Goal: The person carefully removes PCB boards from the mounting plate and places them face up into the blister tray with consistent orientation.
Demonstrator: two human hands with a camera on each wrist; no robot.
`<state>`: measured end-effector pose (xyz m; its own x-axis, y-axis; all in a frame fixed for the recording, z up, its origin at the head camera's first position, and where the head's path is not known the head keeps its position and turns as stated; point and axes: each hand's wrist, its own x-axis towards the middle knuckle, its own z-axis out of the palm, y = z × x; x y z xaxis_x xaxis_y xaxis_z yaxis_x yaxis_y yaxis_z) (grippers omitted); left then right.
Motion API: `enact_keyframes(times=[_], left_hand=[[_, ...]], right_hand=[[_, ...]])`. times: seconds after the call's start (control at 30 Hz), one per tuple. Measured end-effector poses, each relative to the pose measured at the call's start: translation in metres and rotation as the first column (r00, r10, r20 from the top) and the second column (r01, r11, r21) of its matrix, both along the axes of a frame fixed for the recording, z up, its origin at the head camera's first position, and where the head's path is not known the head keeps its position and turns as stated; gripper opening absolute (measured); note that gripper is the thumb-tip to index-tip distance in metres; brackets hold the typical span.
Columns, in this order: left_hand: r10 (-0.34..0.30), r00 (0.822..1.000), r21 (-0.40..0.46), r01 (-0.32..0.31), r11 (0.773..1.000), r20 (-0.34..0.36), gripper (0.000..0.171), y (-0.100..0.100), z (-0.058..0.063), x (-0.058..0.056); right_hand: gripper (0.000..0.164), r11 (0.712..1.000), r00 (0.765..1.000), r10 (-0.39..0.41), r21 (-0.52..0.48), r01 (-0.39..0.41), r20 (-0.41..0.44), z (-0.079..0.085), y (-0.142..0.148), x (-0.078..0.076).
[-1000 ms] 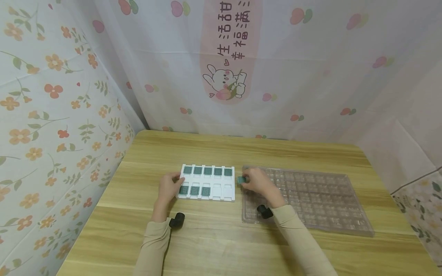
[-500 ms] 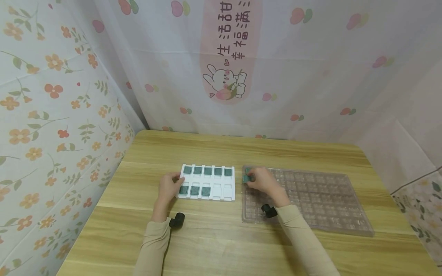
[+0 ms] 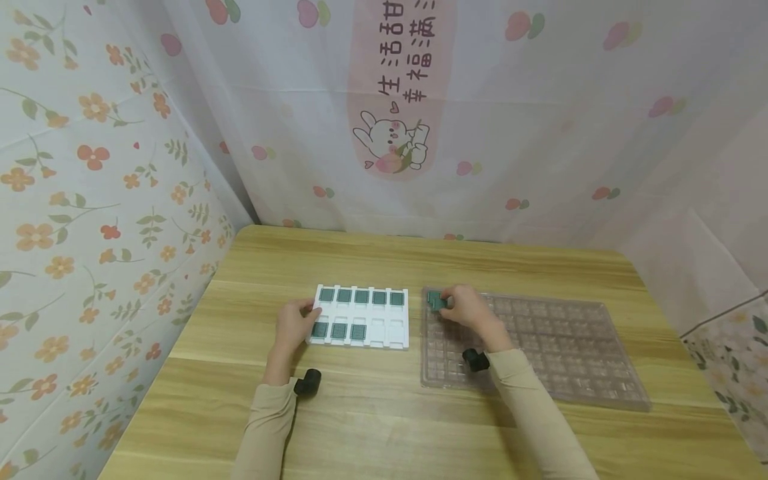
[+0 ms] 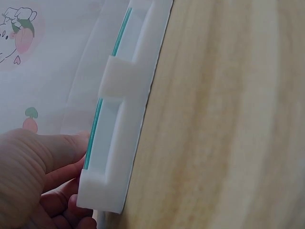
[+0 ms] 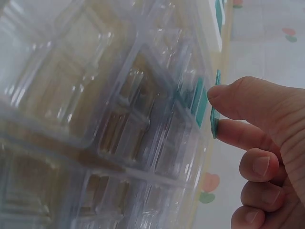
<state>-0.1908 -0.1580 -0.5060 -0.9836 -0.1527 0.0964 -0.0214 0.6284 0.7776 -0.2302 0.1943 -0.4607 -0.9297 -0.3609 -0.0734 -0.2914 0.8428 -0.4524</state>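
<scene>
My left hand (image 3: 294, 325) grips the left end of a white tray (image 3: 366, 314); in the left wrist view its thumb lies along the corner and the fingers curl beneath. Small square green circuit boards (image 3: 362, 297) fill the tray's far row. More boards sit at the left of the near row, where the two right slots are bare. Between thumb and index finger, my right hand (image 3: 471, 311) pinches one small green circuit board (image 5: 215, 112) over the far left corner of a clear plastic tray (image 3: 534, 347). Another green board (image 5: 200, 101) rests in that corner.
Both trays lie on a wooden table (image 3: 360, 413), with a narrow gap between them. The clear tray's many pockets stretch to the right. Patterned curtains (image 3: 288, 167) hang behind and along the sides. Each wrist carries a small black camera (image 3: 309, 383).
My right hand has carried the pinched board rightward from the gap beside the white tray to above the clear tray's corner. My left hand has kept its place.
</scene>
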Motion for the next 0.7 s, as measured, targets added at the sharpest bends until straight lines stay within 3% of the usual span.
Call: enact_keyframes(times=[0.7], left_hand=[[-0.013, 0.999, 0.002, 0.013, 1.000, -0.050, 0.028, -0.001, -0.003, -0.001]], right_hand=[[0.030, 0.997, 0.996, -0.040, 0.066, 0.045, -0.075, -0.005, 0.012, -0.013]])
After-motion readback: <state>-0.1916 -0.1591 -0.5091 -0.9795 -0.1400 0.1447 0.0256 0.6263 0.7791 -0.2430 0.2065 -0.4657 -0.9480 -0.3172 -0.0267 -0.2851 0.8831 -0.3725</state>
